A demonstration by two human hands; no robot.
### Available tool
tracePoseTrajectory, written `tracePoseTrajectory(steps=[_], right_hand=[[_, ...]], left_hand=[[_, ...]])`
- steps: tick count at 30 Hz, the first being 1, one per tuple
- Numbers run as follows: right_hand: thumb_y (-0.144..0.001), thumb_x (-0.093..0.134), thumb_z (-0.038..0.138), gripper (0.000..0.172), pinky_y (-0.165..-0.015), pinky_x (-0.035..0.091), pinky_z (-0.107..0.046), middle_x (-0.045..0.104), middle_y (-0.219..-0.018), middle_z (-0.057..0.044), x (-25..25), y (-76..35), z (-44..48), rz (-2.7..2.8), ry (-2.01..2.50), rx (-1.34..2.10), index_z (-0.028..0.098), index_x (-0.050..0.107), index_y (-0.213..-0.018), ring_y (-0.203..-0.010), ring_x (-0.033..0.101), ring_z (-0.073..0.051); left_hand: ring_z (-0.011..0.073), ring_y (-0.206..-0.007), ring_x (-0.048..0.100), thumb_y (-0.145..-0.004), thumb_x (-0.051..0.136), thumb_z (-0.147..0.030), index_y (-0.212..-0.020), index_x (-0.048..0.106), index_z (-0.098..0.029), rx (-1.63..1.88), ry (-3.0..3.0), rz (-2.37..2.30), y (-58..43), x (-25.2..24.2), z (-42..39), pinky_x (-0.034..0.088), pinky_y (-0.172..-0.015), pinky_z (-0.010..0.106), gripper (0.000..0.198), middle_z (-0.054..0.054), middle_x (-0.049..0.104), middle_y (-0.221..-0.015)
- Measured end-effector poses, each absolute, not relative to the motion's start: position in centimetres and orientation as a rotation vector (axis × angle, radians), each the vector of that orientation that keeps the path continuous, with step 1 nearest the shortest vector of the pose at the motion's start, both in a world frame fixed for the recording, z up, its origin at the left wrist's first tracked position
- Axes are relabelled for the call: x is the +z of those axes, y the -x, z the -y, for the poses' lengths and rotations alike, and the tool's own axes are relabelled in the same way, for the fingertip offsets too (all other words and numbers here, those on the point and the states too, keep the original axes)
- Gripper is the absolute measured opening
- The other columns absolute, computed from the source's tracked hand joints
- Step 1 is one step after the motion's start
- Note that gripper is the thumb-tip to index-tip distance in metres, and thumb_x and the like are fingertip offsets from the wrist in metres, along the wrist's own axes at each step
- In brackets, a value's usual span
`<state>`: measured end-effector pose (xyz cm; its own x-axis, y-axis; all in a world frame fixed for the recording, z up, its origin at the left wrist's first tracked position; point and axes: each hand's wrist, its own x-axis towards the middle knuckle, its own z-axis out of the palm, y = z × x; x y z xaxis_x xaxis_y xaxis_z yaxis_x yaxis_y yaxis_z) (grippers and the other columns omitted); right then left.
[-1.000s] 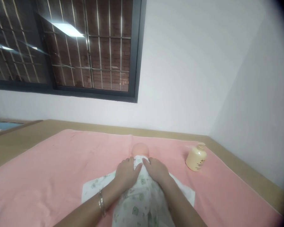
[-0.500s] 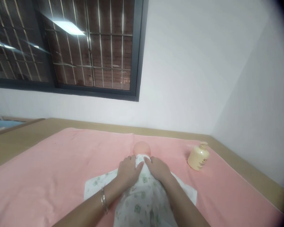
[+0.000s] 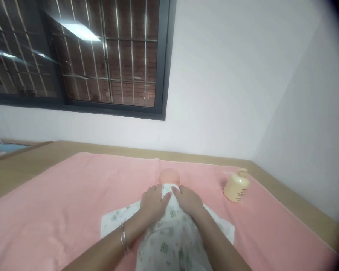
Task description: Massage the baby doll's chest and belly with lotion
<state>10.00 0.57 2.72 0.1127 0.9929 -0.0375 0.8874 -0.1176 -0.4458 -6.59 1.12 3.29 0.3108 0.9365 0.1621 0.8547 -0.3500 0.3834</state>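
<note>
Doll (image 3: pixel 169 176), 1, in printed garment (image 3: pixel 171 241): long axis between left hand (image 3: pixel 153 203) and right hand (image 3: pixel 188 201), both touching garment, head just beyond. Grip: closure cannot be told.

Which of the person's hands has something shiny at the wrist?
The left hand: a silvery bracelet circles its wrist, while the right hand has a bare wrist.

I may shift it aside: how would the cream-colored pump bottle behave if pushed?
The pump bottle looks squat and wide, so it probably resists tipping. Its glossy surface may feel slippery. Its rounded sides suggest it could roll if knocked over.
</note>
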Motion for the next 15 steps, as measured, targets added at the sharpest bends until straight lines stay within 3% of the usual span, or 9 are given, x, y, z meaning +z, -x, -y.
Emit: tracePoseTrajectory(steps=[11,15], right_hand=[[-0.093,0.018,0.062,0.064,-0.079,0.044,-0.038,0.067,-0.108,-0.013,2.49,-10.13,-0.70,1.834,2.074,0.477,0.017,0.061,-0.106,-0.097,0.062,-0.028],[-0.095,0.016,0.056,0.063,-0.079,0.044,-0.038,0.068,-0.105,-0.015,2.66,-10.40,-0.76,1.844,2.031,0.496,0.015,0.063,-0.104,-0.095,0.062,-0.028]], left_hand=[[0.0273,-0.097,0.057,-0.093,0.030,-0.051,-0.098,0.056,-0.017,0.536,-2.308,-1.632,6.58,3.36,-1.42,0.042,-0.080,0.038,0.043,0.012,0.063,-0.101],[0.0247,-0.099,0.054,-0.091,0.040,-0.036,-0.105,0.055,-0.017,0.772,-2.419,-1.464,6.25,3.37,-0.45,0.041,-0.087,0.039,0.028,0.011,0.061,-0.104]])
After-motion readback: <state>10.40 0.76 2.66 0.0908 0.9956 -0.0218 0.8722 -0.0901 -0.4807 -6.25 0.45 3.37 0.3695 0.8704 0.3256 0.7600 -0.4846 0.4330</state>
